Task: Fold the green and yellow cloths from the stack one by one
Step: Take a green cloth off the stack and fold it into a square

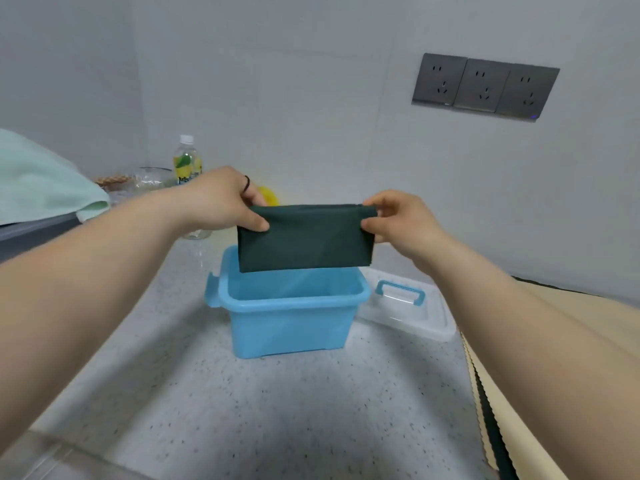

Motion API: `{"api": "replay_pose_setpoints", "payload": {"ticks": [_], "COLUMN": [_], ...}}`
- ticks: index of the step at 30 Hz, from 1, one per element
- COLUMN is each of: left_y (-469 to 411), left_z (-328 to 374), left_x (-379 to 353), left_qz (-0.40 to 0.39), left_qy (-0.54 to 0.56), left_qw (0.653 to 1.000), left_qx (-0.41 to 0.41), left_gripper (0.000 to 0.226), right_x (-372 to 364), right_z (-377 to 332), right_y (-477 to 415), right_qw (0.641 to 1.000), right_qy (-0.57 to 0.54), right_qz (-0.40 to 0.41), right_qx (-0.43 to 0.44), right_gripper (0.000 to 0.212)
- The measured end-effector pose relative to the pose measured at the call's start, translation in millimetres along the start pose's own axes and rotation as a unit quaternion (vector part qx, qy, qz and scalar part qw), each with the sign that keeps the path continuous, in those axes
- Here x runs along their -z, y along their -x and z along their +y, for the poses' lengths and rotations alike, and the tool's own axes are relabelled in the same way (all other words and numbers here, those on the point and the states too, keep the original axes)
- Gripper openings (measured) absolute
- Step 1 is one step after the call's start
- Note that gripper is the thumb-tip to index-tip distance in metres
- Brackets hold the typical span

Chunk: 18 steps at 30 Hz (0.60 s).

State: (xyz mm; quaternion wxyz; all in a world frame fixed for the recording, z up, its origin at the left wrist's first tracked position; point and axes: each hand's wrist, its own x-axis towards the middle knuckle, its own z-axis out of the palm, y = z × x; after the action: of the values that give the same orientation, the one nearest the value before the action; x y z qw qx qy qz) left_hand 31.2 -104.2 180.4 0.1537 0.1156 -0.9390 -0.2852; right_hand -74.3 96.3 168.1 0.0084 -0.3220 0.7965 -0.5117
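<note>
A dark green cloth, folded into a small rectangle, hangs in the air just above a light blue plastic bin. My left hand pinches its upper left corner and my right hand pinches its upper right corner. A stack of pale yellow and dark green cloths lies at the right edge of the counter, partly under my right forearm.
The bin's clear lid with a blue handle lies to the right of the bin. A drink bottle, glass dishes and a yellow object stand at the back left. A mint towel lies far left. Wall sockets are above.
</note>
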Motion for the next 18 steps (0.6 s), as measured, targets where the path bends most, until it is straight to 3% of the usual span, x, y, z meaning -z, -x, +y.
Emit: {"api": "replay_pose_setpoints", "payload": {"ticks": [5,8,10,13,18], "left_y": [-10.5,-20.0,-25.6,-35.1,-44.3], "left_z": [-15.9,-15.8,-9.9,-3.1,-12.4], "left_x": [-9.6,-17.8,-27.3,-47.8,-75.3], "left_qz": [-0.168,-0.249,-0.284,-0.307,-0.355], "left_qy": [-0.119,-0.194,-0.269,-0.374,-0.445], "left_qw": [0.978,0.948,0.920,0.875,0.822], "left_qx": [0.016,0.028,0.024,0.016,0.007], "left_gripper": [0.011,0.024,0.026,0.029,0.035], "right_x": [-21.4,-29.3,-35.6,-48.4,-67.6], "right_z": [15.6,22.4,23.6,21.9,24.7], "right_y": [-25.1,-34.7,-38.5,-45.2,-50.8], "right_qw": [0.988,0.960,0.917,0.821,0.704], "right_qy": [0.106,0.218,0.333,0.505,0.628], "right_qz": [-0.097,-0.169,-0.214,-0.267,-0.329], "right_qx": [-0.049,-0.057,-0.043,-0.019,0.046], "right_gripper": [0.015,0.019,0.021,0.022,0.026]}}
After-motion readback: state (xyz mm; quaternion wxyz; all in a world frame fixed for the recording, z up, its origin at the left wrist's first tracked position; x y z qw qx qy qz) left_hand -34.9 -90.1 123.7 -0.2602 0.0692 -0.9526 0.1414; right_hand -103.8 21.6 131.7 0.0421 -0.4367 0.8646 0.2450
